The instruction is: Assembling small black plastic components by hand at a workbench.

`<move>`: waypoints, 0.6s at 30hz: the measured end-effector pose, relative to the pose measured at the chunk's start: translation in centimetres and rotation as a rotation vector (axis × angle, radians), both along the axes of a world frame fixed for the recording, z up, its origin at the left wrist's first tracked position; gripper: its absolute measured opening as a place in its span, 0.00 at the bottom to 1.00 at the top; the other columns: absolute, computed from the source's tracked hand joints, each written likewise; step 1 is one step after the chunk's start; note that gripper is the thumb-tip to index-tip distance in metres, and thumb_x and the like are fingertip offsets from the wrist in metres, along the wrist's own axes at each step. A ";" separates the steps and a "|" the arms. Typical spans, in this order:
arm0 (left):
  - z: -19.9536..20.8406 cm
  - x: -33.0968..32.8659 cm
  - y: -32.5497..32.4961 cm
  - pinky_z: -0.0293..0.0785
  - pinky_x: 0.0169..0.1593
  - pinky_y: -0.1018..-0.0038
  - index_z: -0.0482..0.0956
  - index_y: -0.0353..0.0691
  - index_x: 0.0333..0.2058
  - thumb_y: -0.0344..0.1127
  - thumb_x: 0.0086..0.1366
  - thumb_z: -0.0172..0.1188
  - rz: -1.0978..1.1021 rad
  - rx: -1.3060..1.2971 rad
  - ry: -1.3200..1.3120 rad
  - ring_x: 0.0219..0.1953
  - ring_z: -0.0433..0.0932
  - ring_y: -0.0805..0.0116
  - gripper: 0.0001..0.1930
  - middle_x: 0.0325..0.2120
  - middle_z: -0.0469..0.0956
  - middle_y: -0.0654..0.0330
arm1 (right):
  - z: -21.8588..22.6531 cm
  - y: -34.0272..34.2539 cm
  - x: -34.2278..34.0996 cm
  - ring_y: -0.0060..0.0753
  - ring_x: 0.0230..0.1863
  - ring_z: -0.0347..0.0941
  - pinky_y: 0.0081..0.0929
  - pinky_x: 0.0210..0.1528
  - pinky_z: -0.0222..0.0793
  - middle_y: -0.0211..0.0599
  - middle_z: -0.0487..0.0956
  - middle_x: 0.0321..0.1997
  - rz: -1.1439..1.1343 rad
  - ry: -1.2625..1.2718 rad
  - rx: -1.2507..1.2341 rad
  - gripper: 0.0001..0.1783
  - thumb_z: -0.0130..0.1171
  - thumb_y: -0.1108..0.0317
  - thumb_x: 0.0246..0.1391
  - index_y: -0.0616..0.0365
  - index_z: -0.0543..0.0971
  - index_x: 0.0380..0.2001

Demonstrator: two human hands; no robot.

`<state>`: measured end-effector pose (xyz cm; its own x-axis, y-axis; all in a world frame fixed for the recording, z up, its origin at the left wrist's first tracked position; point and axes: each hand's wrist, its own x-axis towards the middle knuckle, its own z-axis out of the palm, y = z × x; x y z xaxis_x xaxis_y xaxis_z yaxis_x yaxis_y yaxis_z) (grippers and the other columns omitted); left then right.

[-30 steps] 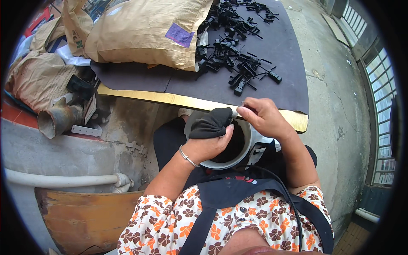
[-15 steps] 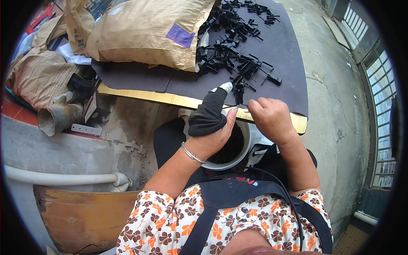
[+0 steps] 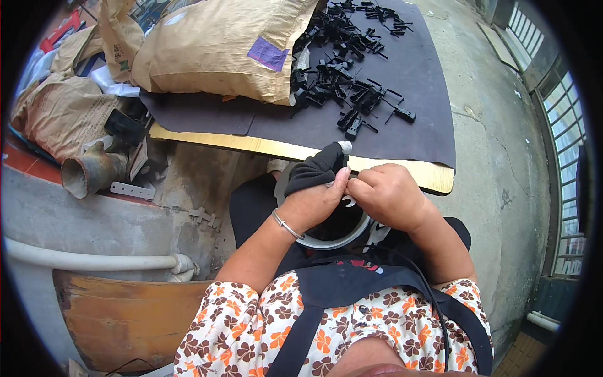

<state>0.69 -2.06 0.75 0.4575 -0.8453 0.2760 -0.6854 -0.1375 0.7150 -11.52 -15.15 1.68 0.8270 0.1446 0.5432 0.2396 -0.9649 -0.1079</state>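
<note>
- Right hand (image 3: 388,193): curled into a fist; grip looks clamped on a small silver forked metal piece (image 3: 350,202), which pokes out below the fist at about 7 o'clock.
- Left hand (image 3: 319,204): black stretchy cloth cover (image 3: 312,173) over the fingers, white-wrapped fingertip (image 3: 345,147) at 12 o'clock. Thumb right up against the right fist. Can't tell if this grip is clamped on anything; fingers hidden.
- Any black part between the hands: not visible.
- Light-grey round plastic bucket (image 3: 336,243): below the hands, rim showing at 6 o'clock. Inside is dark; contents unreadable.
- Loose black plastic parts with thin prongs (image 3: 361,97): heaped at 12 o'clock on the dark-grey, yellow-edged tabletop (image 3: 418,146). Nearest lies just beyond the wrapped fingertip.
- Bulging tan sack with purple patch (image 3: 213,56): 10-11 o'clock, open end toward the heap.
- Progress, my read: midway through a batch. Plenty still loose; finished count can't be told, finished and unfinished look alike from here.
</note>
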 end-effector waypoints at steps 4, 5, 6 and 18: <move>1.6 -0.5 0.7 0.70 0.47 0.69 0.70 0.31 0.49 0.36 0.61 0.54 -0.133 -0.019 0.315 0.42 0.76 0.55 0.20 0.38 0.76 0.45 | -0.8 -0.7 0.2 0.28 0.15 0.65 0.26 0.18 0.59 0.29 0.69 0.16 0.121 -0.101 0.575 0.12 0.67 0.70 0.41 0.57 0.72 0.21; 2.0 -0.8 0.8 0.69 0.47 0.69 0.69 0.31 0.50 0.34 0.61 0.54 -0.229 0.012 0.441 0.42 0.76 0.56 0.20 0.39 0.76 0.46 | -1.0 -0.5 -0.2 0.24 0.16 0.62 0.23 0.19 0.57 0.28 0.67 0.16 0.015 -0.010 0.778 0.11 0.66 0.70 0.43 0.58 0.71 0.21; 2.2 -0.8 1.0 0.69 0.48 0.70 0.69 0.32 0.50 0.33 0.61 0.53 -0.316 0.041 0.564 0.42 0.76 0.58 0.19 0.40 0.76 0.47 | -1.2 -0.4 -0.2 0.19 0.16 0.59 0.20 0.19 0.55 0.27 0.66 0.16 -0.084 0.085 0.978 0.12 0.65 0.70 0.46 0.58 0.71 0.21; -0.6 -1.1 0.5 0.70 0.49 0.73 0.69 0.29 0.51 0.25 0.59 0.54 -0.102 -0.150 0.165 0.42 0.77 0.65 0.19 0.40 0.78 0.53 | -1.0 0.1 0.6 0.48 0.22 0.67 0.33 0.27 0.65 0.49 0.71 0.20 -0.048 0.282 0.963 0.14 0.49 0.65 0.59 0.64 0.71 0.24</move>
<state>-0.42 -1.58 0.13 0.4214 -0.8444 0.3309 -0.5629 0.0425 0.8254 -10.93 -15.06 0.64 0.9371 -0.2901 0.1943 0.0479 -0.4444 -0.8945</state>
